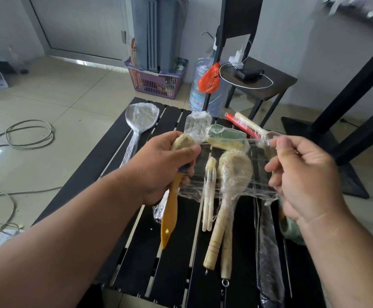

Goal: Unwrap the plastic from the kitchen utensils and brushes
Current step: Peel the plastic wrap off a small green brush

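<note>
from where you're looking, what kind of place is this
Probably a room in a home or small office rather than a workshop: tiled floor, a purple basket of odds and ends by the wall, a large water bottle, and a low black slatted table holding wrapped utensils.

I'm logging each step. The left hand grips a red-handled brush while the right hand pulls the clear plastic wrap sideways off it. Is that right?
Not quite. The head view shows the brush in the left hand has a yellow handle, not red. The rest holds: the right hand pulls the clear plastic wrap sideways off it.
</note>
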